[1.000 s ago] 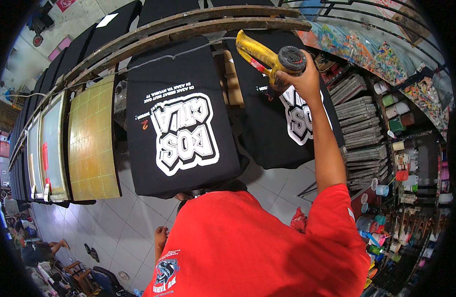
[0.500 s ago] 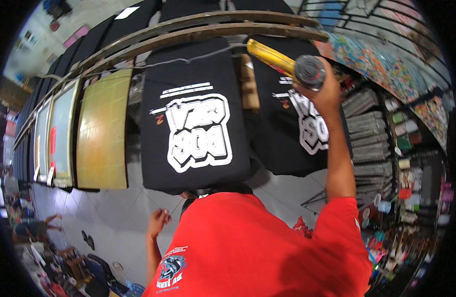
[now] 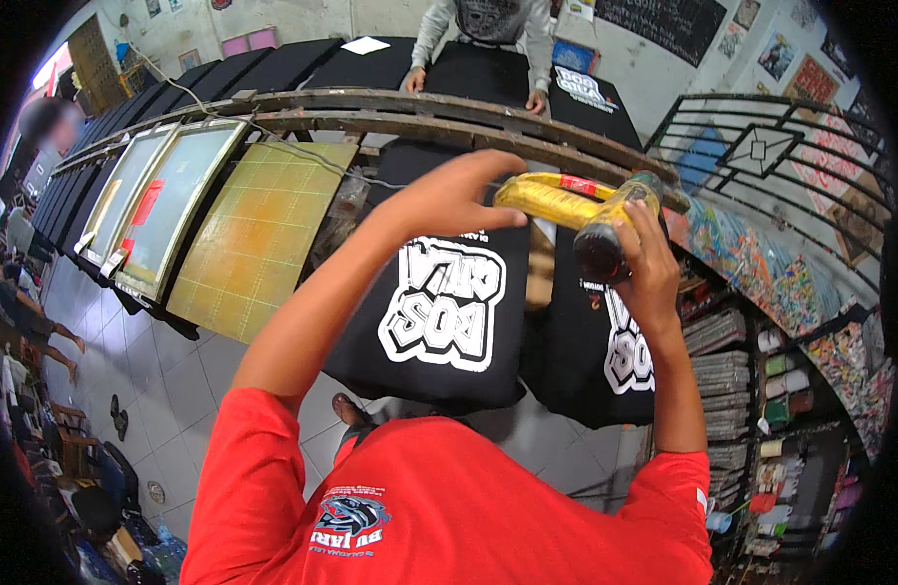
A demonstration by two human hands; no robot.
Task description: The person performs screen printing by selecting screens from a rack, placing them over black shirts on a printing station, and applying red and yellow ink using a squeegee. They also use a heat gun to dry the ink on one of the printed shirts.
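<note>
My right hand (image 3: 652,273) is closed round the black rounded end of a yellow heat gun (image 3: 551,205), held above the boards. My left hand (image 3: 449,195) reaches up to the far end of the heat gun's handle, thumb and fingers spread on either side of it. Whether they touch it I cannot tell. Below lies a black T-shirt (image 3: 507,336) with a large white lettered print, laid flat on a board. A second black T-shirt (image 3: 571,366) with a similar print lies to its right, partly hidden by my right hand and the heat gun.
A grey cord (image 3: 322,161) runs left along the wooden rails (image 3: 390,122). Framed screens (image 3: 181,200) and a yellowish-green panel (image 3: 259,239) stand at left. Across the rails a person in grey sleeves (image 3: 431,44) has hands by a black shirt. Shelves with containers (image 3: 785,380) line the right.
My left hand has risen from low beside my body to the heat gun's handle. The heat gun has turned in my right hand. The view has tilted up, showing the person opposite.
</note>
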